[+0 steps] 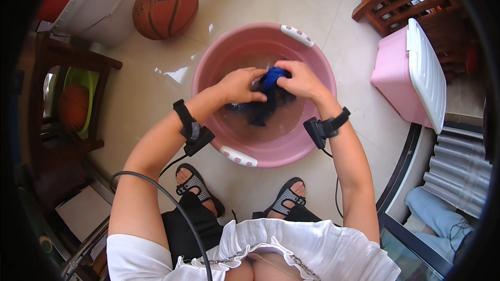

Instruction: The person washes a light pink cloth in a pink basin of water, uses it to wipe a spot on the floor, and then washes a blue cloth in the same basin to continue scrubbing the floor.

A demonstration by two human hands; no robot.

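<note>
A round pink plastic basin (269, 159) stands on the floor in front of my feet, with cloudy water (250, 134) in it. My right hand (300, 80) pinches a bunched piece of blue cloth (275, 76) above the water, between thumb and fingers. Close beside it on the left is my left hand (242, 85), thumb and forefinger spread, fingertips at the edge of the bunched cloth. Whether it grips any fabric is hidden. Darker, wet cloth (258, 115) trails below the hands into the water.
A basketball (166, 8) rests on the tiled floor beyond the basin, to the left. At right stands a pink storage box (394, 74) with a white lid. A wooden stool (105, 101) is at left. Black cables (183, 210) run from devices strapped to both wrists.
</note>
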